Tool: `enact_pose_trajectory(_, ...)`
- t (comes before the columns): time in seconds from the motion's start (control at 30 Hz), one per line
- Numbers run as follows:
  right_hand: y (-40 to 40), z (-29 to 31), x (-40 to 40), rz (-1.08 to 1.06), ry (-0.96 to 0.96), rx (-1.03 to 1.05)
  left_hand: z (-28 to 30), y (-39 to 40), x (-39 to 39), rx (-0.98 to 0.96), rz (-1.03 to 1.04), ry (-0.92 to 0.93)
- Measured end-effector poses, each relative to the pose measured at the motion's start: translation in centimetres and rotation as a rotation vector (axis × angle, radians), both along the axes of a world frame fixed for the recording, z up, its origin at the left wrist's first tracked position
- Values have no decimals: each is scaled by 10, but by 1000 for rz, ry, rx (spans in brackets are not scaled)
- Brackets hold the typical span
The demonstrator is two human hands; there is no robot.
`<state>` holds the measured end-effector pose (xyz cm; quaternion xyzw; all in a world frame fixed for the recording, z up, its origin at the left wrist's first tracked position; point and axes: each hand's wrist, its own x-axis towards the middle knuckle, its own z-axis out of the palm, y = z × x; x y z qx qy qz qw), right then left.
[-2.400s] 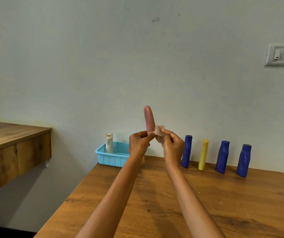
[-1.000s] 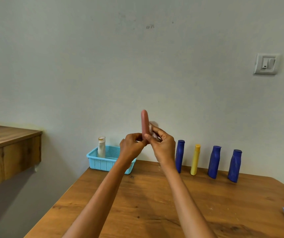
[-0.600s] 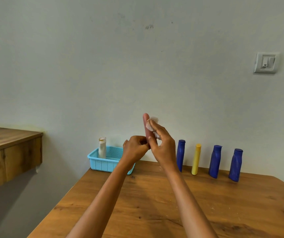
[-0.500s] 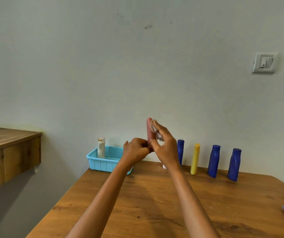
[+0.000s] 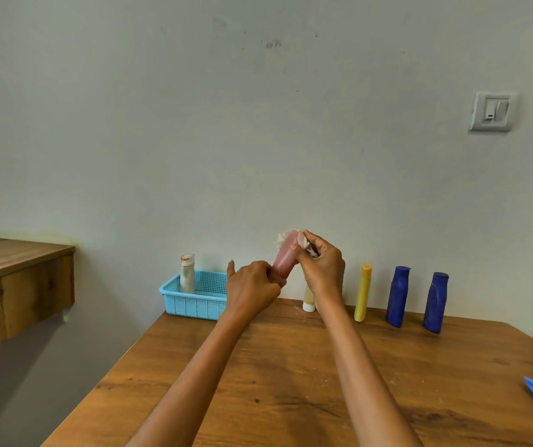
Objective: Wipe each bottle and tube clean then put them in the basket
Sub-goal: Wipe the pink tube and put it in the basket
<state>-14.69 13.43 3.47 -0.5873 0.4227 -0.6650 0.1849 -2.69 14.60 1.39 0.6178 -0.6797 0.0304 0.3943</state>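
Left grip curled round base of pink bottle, held tilted above the desk, right of the basket. Right grip pinches white wipe against bottle's top. White bottle stands in basket. Yellow tube, two blue bottles stand further right of basket.

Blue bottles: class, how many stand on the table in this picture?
2 in view: one blue bottle right of the yellow tube, another at the row's right end. The right hand may hide one more.
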Motion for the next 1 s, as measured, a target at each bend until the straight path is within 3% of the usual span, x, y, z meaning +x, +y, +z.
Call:
enact_pose_trajectory(0.27,-4,-4,-6,-152,-145,-111,-2,3,-7,-86,3,180)
enact_pose_trajectory(0.37,-3,-2,-6,-215,-24,-220,-2,3,-5,-123,-13,209)
enact_pose_trajectory(0.6,-13,-10,7,-138,424,-171,3,6,-3,-280,-2,290)
enact_pose_trajectory(0.9,4,-6,20,122,446,-310,9,10,12,-330,105,293)
enact_pose_trajectory(1.0,1,-8,20,65,413,-314,12,11,11,-324,84,297)
